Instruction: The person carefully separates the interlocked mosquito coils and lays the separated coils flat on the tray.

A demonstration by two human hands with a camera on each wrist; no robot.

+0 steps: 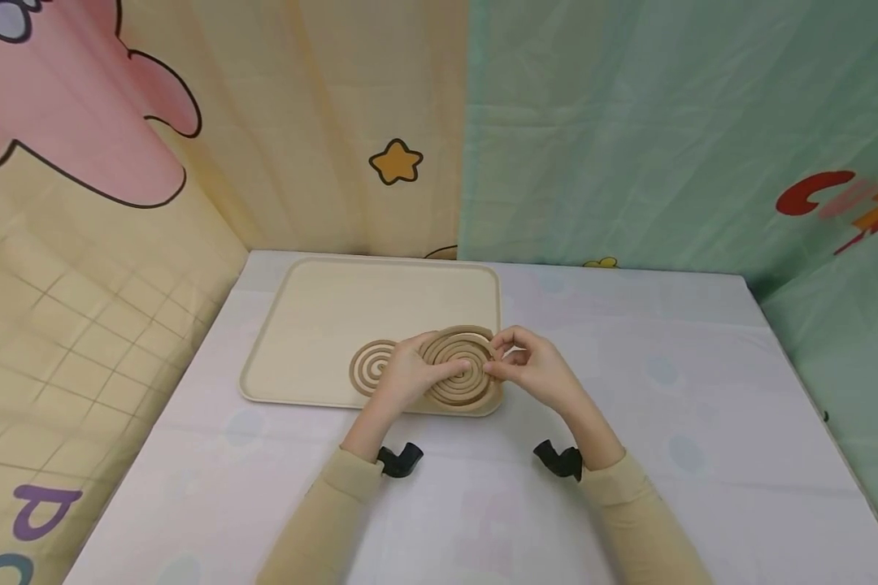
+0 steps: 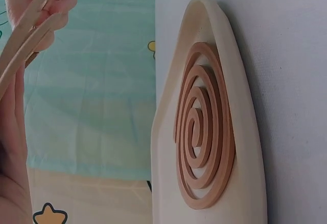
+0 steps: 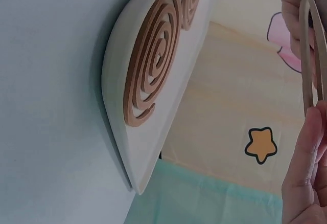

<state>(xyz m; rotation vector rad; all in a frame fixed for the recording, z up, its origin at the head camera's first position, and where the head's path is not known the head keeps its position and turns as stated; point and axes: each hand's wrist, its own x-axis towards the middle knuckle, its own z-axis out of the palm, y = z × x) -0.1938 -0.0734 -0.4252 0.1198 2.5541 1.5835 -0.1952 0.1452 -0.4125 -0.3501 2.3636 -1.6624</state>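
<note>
Two brown mosquito coils (image 1: pixel 454 396), nested together, are held up over the near right part of the beige tray (image 1: pixel 322 309). My left hand (image 1: pixel 408 375) grips their left side, with the thumb lying across the spiral. At the right edge, my right hand (image 1: pixel 534 367) pinches the coils between thumb and fingers. Seen edge-on in the left wrist view, the held coils (image 2: pixel 20 55) show two strips with a gap between them. A single coil (image 1: pixel 366 366) lies on the tray, partly behind my left hand. Another coil (image 3: pixel 153 65) lies beneath the held ones, near the tray's corner.
The tray rests on a white-clothed table (image 1: pixel 673 357), towards its back left. Patterned curtains (image 1: pixel 600 130) stand behind and beside the table. Black wrist mounts (image 1: pixel 401 461) stick out from both wrists, above the table's front part.
</note>
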